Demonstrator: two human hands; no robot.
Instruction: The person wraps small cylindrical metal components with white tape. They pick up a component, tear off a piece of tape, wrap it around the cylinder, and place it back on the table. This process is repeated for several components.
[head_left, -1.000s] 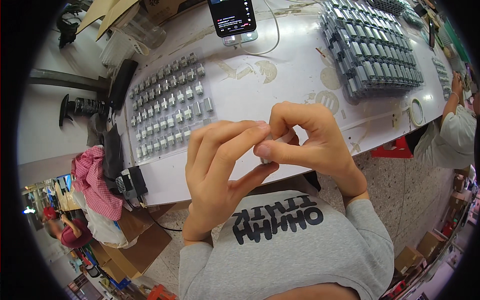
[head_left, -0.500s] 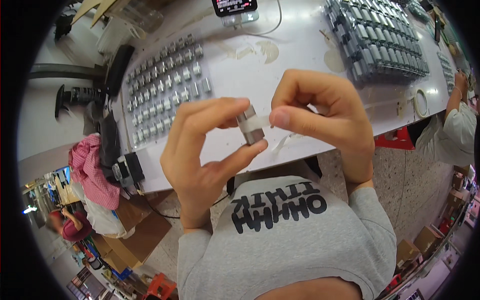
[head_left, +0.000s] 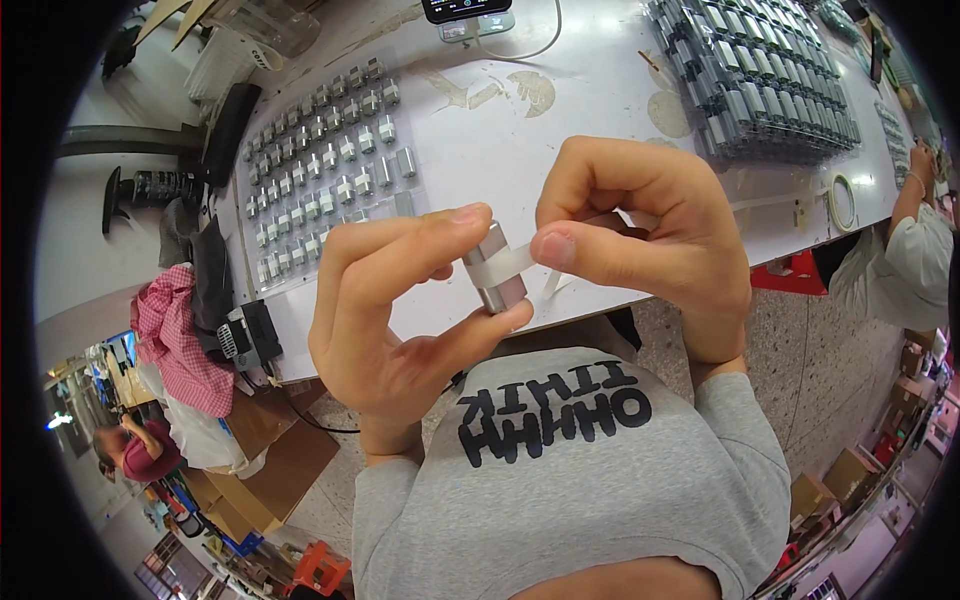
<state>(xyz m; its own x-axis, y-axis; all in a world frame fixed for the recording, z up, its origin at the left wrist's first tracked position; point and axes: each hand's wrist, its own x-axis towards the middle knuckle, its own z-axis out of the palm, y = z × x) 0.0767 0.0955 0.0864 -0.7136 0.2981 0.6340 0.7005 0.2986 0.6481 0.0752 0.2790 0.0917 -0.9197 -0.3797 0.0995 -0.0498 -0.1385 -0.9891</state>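
Observation:
A small silver metal cylinder (head_left: 503,293) is pinched end to end between the thumb and fingers of my left hand (head_left: 385,310). Around its middle runs a band of white tape (head_left: 515,262), which stretches across to my right hand (head_left: 645,225). That hand grips the tape between thumb and curled forefinger, close to the cylinder. A loose tail of tape hangs below the right thumb. To the left, a clear tray (head_left: 405,205) holds rows of similar cylinders, many with a white band round the middle; a few nearest my left hand look bare.
Stacked clear trays (head_left: 770,90) full of cylinders stand at the back right of the white table (head_left: 590,95). A phone (head_left: 467,10) with a cable lies at the far edge. A tape roll (head_left: 842,205) sits at right, near another person's arm (head_left: 912,190).
The cylinder has turned and dropped slightly in my left hand, and the white band now shows more clearly across it. My right hand has barely moved and still pinches the tape.

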